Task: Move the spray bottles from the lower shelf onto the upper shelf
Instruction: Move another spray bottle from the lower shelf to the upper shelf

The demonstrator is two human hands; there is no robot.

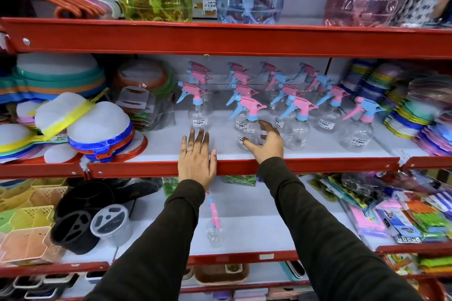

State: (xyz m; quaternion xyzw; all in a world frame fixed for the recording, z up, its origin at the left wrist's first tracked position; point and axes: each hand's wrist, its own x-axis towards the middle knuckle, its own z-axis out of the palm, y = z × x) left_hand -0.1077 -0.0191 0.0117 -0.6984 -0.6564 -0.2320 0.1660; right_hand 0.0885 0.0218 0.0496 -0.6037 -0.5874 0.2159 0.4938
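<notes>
Several clear spray bottles with pink and blue trigger heads stand in rows on the upper shelf (pixel 318 151). My right hand (pixel 267 142) wraps around the round body of the front spray bottle (pixel 248 129), thumb on its left front and fingers on its right. That bottle stands upright on the shelf. My left hand (pixel 197 157) lies flat and open on the shelf's red front edge, left of that bottle. One more spray bottle (pixel 214 230) stands alone on the lower shelf (pixel 256 232), between my forearms.
Stacked colourful lids and strainers (pixel 73 127) fill the left of the upper shelf, and stacked plates (pixel 415 115) fill the right. Black and clear holders (pixel 93 222) and baskets sit lower left, packaged goods (pixel 403 212) lower right. Large plastic jars stand on the top shelf.
</notes>
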